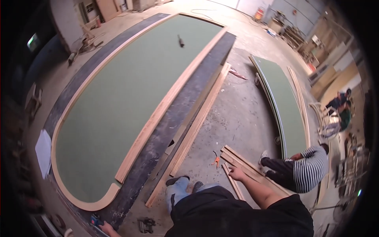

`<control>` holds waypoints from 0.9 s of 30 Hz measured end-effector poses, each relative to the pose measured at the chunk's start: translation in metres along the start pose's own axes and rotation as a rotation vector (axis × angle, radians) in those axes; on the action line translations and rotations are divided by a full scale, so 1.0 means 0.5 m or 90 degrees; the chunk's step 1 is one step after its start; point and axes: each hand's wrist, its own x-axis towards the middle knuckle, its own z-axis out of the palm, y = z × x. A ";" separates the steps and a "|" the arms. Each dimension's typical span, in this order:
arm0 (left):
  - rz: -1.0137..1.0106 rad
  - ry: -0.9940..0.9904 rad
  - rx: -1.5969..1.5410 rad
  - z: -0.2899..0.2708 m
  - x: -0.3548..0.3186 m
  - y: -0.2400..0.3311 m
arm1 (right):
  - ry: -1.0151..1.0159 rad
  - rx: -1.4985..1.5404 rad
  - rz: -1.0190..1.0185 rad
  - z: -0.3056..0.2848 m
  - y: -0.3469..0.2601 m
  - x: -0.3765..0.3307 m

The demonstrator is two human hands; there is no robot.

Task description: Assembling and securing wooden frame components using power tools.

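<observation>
Right hand – fingers spread, touching wood strips on concrete floor; left hand grips blue tool – workshop.

One view only, worn on my head, looking steeply down and forward over my body to the workshop floor. My right hand sits close below centre; my left hand barely clears the bottom edge. The fisheye bends everything farther out.

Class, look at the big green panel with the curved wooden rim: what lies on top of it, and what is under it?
On the big green panel lies one small dark object, too small to identify. Beneath it, a dark base board shows along the edges; whatever lies under the panel's middle is covered.
</observation>
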 end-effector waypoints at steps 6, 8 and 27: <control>0.595 0.207 -0.005 0.002 -0.227 0.106 | 0.000 0.155 -0.117 0.097 -0.110 -0.076; 0.862 0.128 -0.125 0.073 -0.288 0.299 | 0.051 0.219 -0.211 0.088 -0.183 -0.107; 1.952 -0.046 -0.175 -0.258 -1.131 0.932 | -0.209 0.437 -1.353 -0.170 -0.861 -0.722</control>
